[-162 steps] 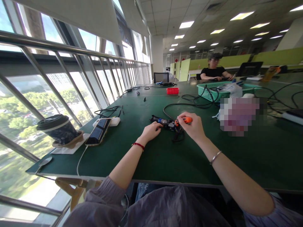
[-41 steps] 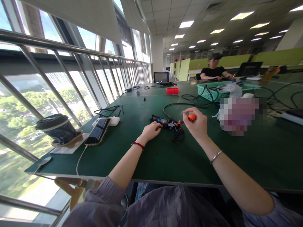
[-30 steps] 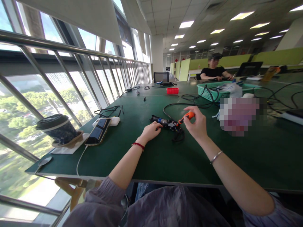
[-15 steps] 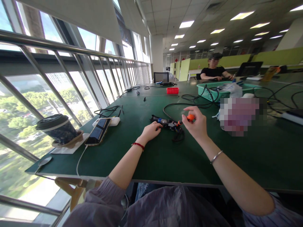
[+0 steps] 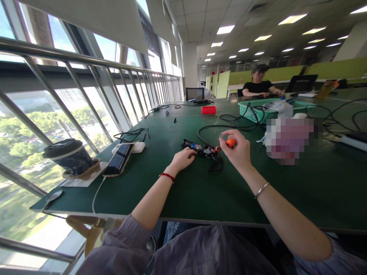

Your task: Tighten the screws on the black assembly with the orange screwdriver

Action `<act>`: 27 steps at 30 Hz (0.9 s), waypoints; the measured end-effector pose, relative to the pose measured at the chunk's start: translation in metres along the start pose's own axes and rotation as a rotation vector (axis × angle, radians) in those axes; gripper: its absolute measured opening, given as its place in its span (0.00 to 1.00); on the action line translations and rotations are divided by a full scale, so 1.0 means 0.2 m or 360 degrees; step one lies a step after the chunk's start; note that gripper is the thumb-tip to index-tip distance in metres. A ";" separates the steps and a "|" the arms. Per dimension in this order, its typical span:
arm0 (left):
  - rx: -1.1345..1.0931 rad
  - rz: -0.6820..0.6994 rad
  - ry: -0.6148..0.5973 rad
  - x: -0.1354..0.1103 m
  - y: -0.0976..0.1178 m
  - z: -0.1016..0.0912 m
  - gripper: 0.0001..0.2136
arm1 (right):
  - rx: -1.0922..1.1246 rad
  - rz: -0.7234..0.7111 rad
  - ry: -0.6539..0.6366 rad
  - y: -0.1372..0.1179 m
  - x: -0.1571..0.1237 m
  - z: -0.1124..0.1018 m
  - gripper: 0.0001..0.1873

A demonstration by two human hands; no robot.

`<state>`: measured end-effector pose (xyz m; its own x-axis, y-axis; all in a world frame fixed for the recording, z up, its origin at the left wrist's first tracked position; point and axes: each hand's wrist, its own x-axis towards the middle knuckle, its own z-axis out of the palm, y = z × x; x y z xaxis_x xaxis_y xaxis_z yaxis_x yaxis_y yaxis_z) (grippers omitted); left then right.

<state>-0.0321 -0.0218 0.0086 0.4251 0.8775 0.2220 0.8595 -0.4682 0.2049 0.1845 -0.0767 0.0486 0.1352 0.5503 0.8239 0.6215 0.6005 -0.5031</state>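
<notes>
orange-handled screwdriver (image 5: 229, 143) is pinched in the right hand (image 5: 239, 152), its tip at the small black device (image 5: 200, 148) which the left hand (image 5: 182, 158) pins to the green table (image 5: 200, 191), so turning seems underway, needing steady downward pressure.

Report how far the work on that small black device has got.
Done: nothing shows as finished. In hand: the left hand steadies the black device on the green table; the right hand holds an orange-handled screwdriver, tip at the device. Left: cannot tell; the screws are too small to see.
</notes>
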 end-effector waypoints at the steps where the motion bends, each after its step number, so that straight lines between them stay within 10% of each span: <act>1: 0.0004 0.0005 0.0003 0.00 0.00 0.00 0.14 | -0.0021 -0.0006 -0.0001 0.00 0.00 0.00 0.08; 19: 0.0026 -0.0101 -0.0037 -0.02 0.05 -0.08 0.13 | 0.0001 0.0023 0.0031 0.00 0.00 0.00 0.09; 23: -0.0240 -0.0216 0.0018 -0.16 0.33 -0.25 0.08 | -0.0022 0.0023 0.0041 0.00 0.01 0.01 0.09; 27: -0.1488 0.0208 -0.0168 -0.56 0.81 -0.22 0.14 | -0.0036 0.0021 0.0084 0.00 0.00 0.01 0.09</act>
<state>0.0466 -0.2002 0.0578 0.5646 0.7957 0.2192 0.2475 -0.4166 0.8747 0.1831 -0.0745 0.0483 0.1838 0.5265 0.8300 0.6364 0.5798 -0.5087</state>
